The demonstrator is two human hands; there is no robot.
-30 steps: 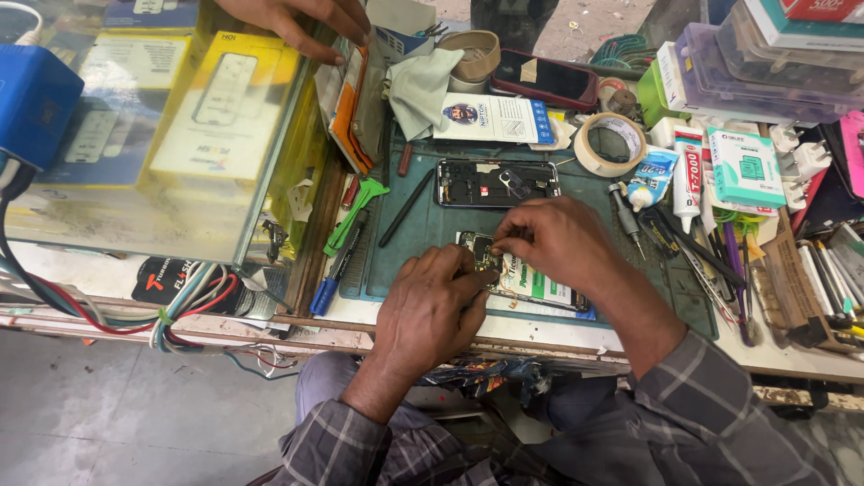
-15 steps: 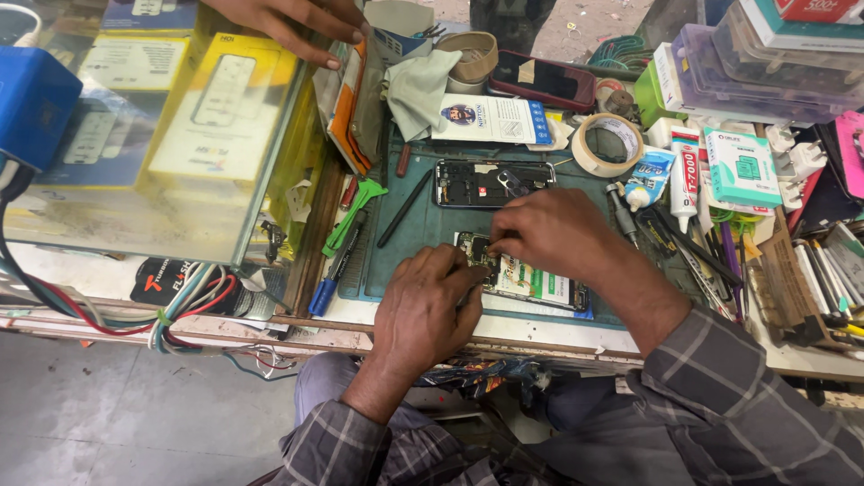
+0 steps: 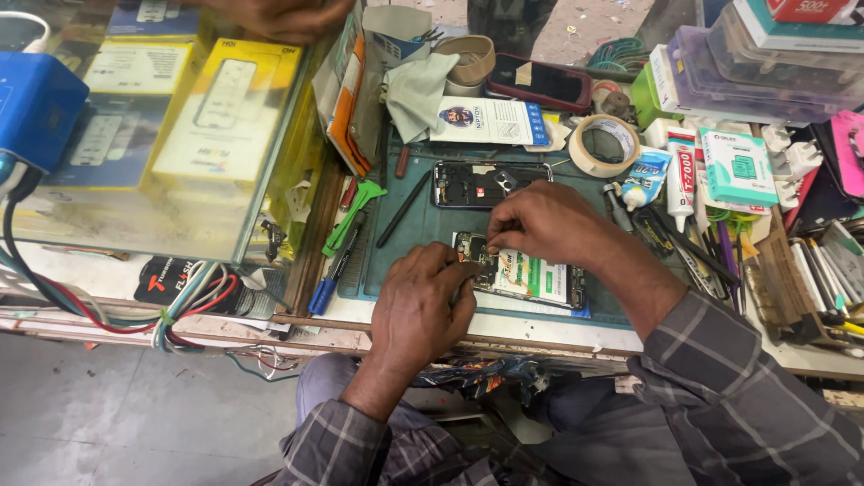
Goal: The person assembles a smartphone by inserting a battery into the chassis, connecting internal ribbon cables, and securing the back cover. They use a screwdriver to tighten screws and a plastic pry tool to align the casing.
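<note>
Opened phone [image 3: 526, 277] lies back-off on the green mat [image 3: 423, 236]; left hand [image 3: 421, 310] steadies its end, right hand [image 3: 538, 220] pinches something tiny at its top; reassembly remains, loose frame [image 3: 481, 184] waiting beyond.

The mat [image 3: 423, 229] is dark green. The sleeve [image 3: 720, 387] is grey with thin light checks. One box [image 3: 229, 117] is yellow, another box [image 3: 36, 108] is blue. The tape roll [image 3: 605, 147] is tan. The cloth [image 3: 418, 90] is pale green.
</note>
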